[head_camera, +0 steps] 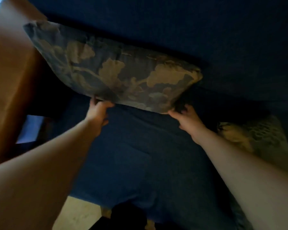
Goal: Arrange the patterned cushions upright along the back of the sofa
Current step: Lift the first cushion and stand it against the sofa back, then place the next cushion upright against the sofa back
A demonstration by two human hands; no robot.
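A blue-grey and tan patterned cushion (pixel 116 70) is held above the dark blue sofa seat (pixel 140 146), close to the sofa back (pixel 206 30), its long side slanting down to the right. My left hand (pixel 98 112) grips its lower edge near the left corner. My right hand (pixel 186 118) grips the lower right corner. A second patterned cushion (pixel 256 138) lies on the seat at the right, partly hidden behind my right forearm. The picture is dim and blurred.
An orange-brown wooden panel (pixel 12 80) stands to the left of the sofa. A strip of pale floor (pixel 80 213) shows at the bottom in front of the seat. A dark shape (pixel 128 214) sits at the bottom middle.
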